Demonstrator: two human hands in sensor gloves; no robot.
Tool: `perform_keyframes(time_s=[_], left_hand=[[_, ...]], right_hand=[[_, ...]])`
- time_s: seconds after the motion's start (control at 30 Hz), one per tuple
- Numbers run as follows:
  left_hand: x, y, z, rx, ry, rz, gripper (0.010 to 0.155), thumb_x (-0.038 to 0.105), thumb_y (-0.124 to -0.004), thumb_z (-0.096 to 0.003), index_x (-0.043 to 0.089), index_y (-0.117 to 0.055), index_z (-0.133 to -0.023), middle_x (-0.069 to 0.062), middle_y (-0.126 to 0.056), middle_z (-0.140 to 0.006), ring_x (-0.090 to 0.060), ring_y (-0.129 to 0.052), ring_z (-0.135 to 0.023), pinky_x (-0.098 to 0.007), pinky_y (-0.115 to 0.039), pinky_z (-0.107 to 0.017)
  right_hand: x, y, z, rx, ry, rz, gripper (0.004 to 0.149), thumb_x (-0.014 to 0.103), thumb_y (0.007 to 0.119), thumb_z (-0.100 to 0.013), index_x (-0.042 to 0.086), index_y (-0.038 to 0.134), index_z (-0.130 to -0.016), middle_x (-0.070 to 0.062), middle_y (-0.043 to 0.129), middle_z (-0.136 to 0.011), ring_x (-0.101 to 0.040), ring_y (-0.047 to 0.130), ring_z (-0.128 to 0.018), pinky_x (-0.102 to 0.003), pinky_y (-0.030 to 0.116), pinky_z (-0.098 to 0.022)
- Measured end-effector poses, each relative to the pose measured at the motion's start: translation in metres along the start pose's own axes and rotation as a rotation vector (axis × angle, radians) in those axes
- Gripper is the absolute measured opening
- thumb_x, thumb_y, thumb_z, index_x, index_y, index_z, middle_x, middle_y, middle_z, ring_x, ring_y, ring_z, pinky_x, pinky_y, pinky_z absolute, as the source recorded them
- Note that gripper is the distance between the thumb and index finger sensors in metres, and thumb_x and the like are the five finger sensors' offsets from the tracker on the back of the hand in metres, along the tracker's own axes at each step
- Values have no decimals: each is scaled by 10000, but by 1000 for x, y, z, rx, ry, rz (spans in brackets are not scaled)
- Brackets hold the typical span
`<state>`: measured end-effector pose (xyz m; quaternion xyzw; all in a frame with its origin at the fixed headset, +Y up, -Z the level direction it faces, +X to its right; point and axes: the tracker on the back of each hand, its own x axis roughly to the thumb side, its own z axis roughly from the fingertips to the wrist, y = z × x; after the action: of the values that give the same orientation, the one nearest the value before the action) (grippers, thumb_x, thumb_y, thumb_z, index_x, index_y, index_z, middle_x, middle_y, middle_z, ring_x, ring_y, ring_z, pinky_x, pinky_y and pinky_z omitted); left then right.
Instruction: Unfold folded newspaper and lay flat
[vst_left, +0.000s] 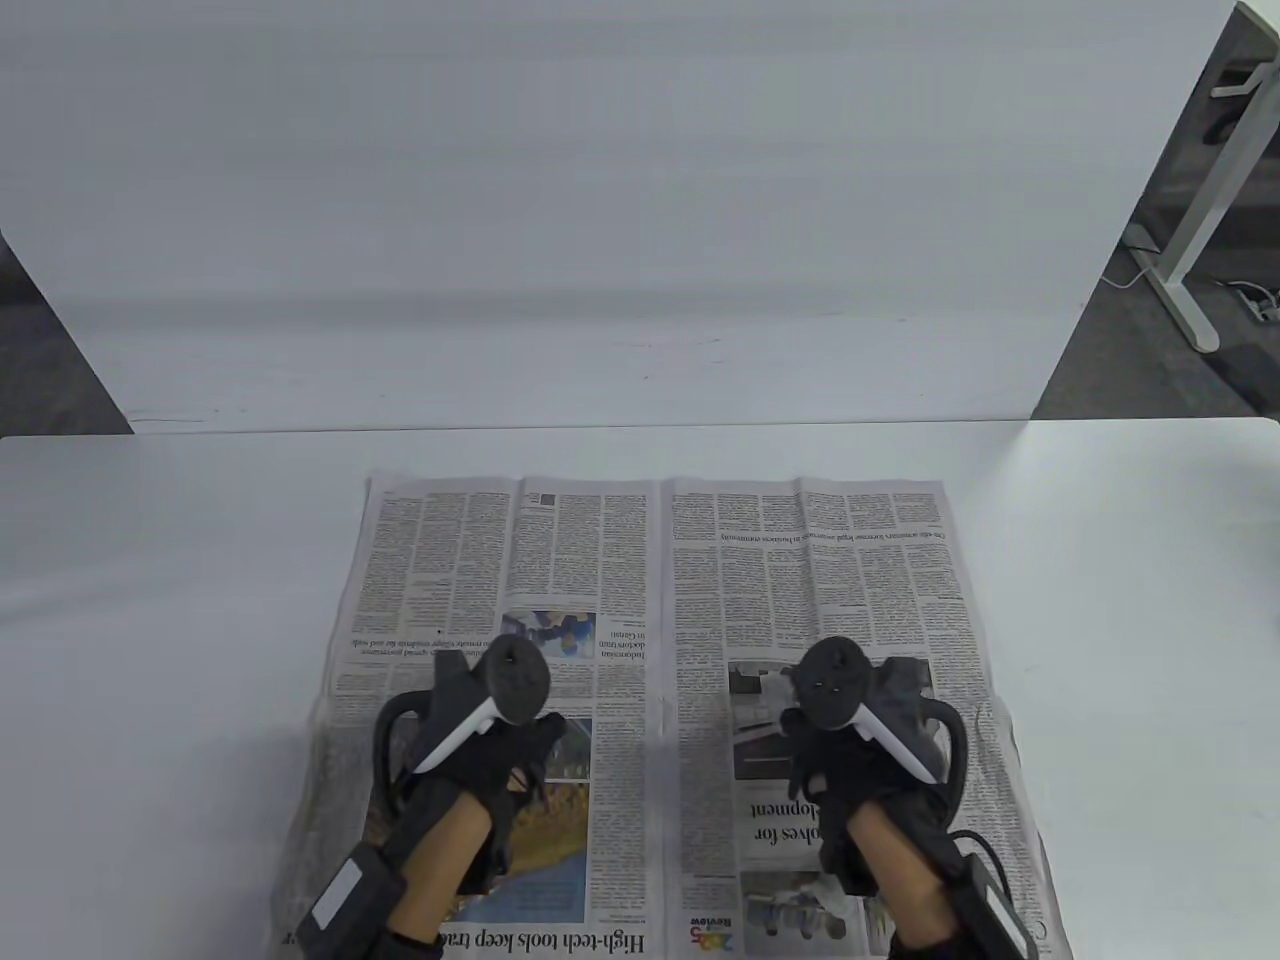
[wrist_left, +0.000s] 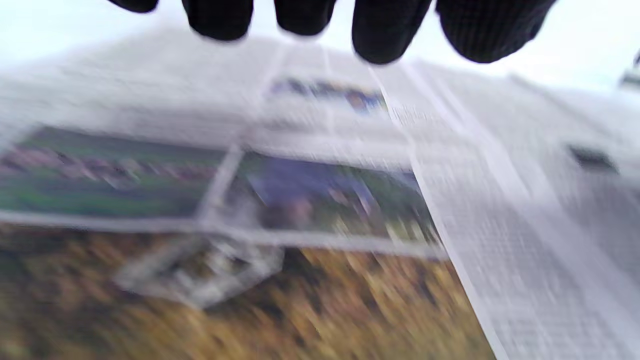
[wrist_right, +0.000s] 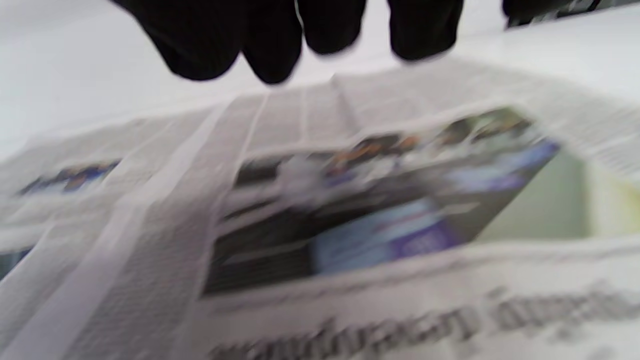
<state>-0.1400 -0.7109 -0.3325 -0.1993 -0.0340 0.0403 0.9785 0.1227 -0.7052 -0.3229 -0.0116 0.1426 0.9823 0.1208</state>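
The newspaper (vst_left: 660, 600) lies opened out on the white table (vst_left: 150, 620), two pages side by side with a centre fold running away from me. My left hand (vst_left: 500, 745) is over the left page near a colour photo. My right hand (vst_left: 850, 745) is over the right page near a dark photo. In the left wrist view the gloved fingertips (wrist_left: 385, 35) hang spread above the blurred page (wrist_left: 310, 200) and hold nothing. In the right wrist view the fingertips (wrist_right: 270, 45) hang likewise above the page (wrist_right: 380, 210). Whether the palms touch the paper is hidden.
A white wall panel (vst_left: 600, 200) stands behind the table's far edge. A white desk leg (vst_left: 1190, 260) and cables on dark floor are at the far right. Bare tabletop lies left and right of the paper (vst_left: 1150, 600).
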Motion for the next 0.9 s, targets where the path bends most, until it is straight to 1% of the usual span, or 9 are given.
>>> perform_keyframes(time_s=[0.03,0.07,0.13,0.2,0.3,0.4,0.5,0.63,0.9], left_hand=[[11,-11,-6,-49,-4,-23,706,511,-685,-505,310,-424,-1129,-144,-228,-1209,-610,-306,-1083,-765,-391,-730],[19,-22,-12,-84,-30,-32,721,519,-678,-504,319,-378,-1129,-138,-182,-1203,-612,-255,-1077,-768,-372,-730],[29,-35,-19,-76,-64,-38,730,520,-675,-501,328,-341,-1121,-126,-155,-1193,-608,-218,-1065,-771,-352,-725],[33,-44,-22,-73,-65,-53,730,524,-674,-500,339,-331,-1117,-127,-150,-1192,-614,-202,-1058,-777,-344,-721],[34,-49,-25,-95,-64,-50,737,531,-669,-500,336,-312,-1114,-129,-164,-1195,-614,-205,-1058,-781,-341,-720],[31,-51,-26,-87,-71,-16,739,531,-672,-498,338,-310,-1113,-126,-155,-1194,-612,-189,-1057,-785,-334,-719],[26,-52,-27,-89,-80,-4,733,533,-670,-498,357,-305,-1109,-106,-145,-1193,-594,-169,-1056,-781,-335,-719],[15,-53,-27,-87,-63,-5,727,534,-668,-500,389,-288,-1102,-92,-131,-1191,-598,-156,-1046,-777,-323,-718],[-17,-53,-30,-85,2,95,725,520,-680,-500,404,-281,-1094,-49,-95,-1186,-559,-68,-1048,-790,-235,-710]], right_hand=[[9,10,-4,24,-17,7,638,388,720,-512,225,528,-1098,-110,305,-1225,-614,309,-1056,-810,357,-646],[18,21,-8,44,-39,18,644,390,716,-512,245,498,-1101,-92,280,-1225,-599,282,-1059,-806,354,-647],[28,39,-11,40,-56,47,657,405,718,-508,282,460,-1099,-72,256,-1224,-589,241,-1059,-804,341,-653],[32,53,-13,21,-115,74,665,428,724,-499,303,457,-1095,-53,276,-1226,-576,249,-1062,-804,342,-652],[35,67,-15,68,-149,79,712,495,732,-485,314,415,-1096,-62,284,-1228,-585,264,-1058,-808,347,-645],[33,75,-20,93,-138,100,716,508,732,-484,303,416,-1093,-74,294,-1223,-592,255,-1044,-814,355,-631],[31,76,-21,75,-135,75,709,502,734,-484,301,423,-1088,-69,291,-1219,-575,240,-1042,-818,358,-622],[24,75,-21,88,-112,65,709,510,720,-489,303,404,-1090,-79,266,-1215,-538,218,-1050,-817,337,-620],[-12,67,-28,51,-10,-2,706,519,712,-490,310,403,-1090,-67,259,-1213,-502,195,-1058,-807,298,-622]])
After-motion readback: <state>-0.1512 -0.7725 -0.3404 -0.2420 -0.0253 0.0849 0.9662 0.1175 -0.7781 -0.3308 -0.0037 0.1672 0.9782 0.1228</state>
